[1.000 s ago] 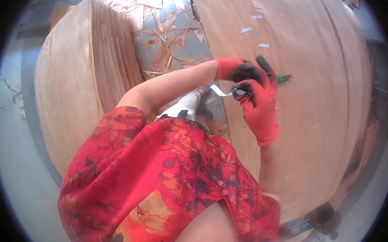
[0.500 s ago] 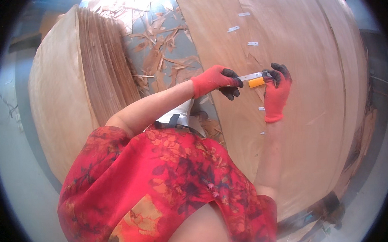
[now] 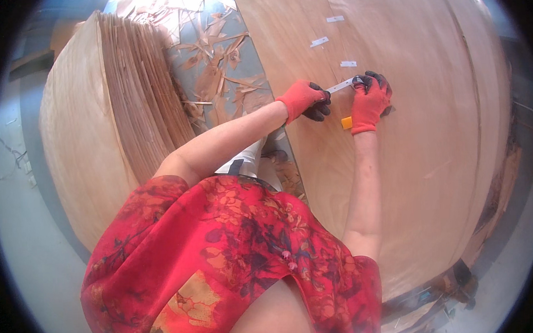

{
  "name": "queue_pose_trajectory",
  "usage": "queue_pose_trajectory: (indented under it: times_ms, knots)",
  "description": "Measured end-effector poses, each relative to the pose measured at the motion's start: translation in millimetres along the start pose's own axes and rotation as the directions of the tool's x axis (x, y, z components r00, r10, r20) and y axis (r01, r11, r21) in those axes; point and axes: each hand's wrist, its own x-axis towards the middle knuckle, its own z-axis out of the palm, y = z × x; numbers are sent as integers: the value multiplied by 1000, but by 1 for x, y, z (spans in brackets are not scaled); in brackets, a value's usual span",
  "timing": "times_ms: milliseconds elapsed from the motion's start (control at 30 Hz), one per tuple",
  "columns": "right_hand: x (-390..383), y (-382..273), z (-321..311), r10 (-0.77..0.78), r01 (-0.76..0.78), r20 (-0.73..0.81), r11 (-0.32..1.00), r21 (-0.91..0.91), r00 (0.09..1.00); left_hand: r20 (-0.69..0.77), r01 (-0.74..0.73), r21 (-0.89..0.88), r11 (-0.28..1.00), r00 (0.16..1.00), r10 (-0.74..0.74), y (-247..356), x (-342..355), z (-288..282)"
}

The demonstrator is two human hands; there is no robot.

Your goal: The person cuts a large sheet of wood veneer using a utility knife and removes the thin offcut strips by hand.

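Note:
My left hand (image 3: 304, 101), in a red glove with dark fingers, pinches one end of a short white strip of perforated tape (image 3: 341, 86). At the strip's other end is my right hand (image 3: 369, 102), gloved alike and closed around it. A tool with a yellow handle (image 3: 346, 123) sticks out below the right palm; the fingers hide most of it, so its kind cannot be told. Both hands are over a large thin wood veneer sheet (image 3: 410, 178). Several white tape pieces (image 3: 348, 63) lie on the sheet beyond my hands, roughly in a row along a seam.
To the left stands a tall stack of veneer sheets (image 3: 138, 95). Torn veneer scraps (image 3: 215, 79) litter the grey floor between stack and sheet. A long crack (image 3: 464, 45) runs down the sheet's right part. More broken wood pieces (image 3: 497, 204) lie past its right edge.
Both hands have moved away from me over the sheet, with the tape strip stretched between them. The right hand has turned, covering more of the yellow-handled tool.

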Motion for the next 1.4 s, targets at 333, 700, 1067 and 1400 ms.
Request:
queue_pose_trajectory:
  times_ms: [333,700,1067,1400]
  knots:
    - [7,-16,5,165,-146,67,962,-231,984,-50,10,-17,1000,999,-10,3,7,4]
    - [-41,-20,-22,-289,433,390,828,-357,874,-50,5,-18,1000,999,-5,6,2,5]
    - [-39,-28,-19,-198,434,500,798,-417,843,3,-45,954,296,990,141,67,6,-34]
    - [-142,43,-146,312,-289,-25,907,306,950,158,140,470,871,958,-239,-42,-50,40]
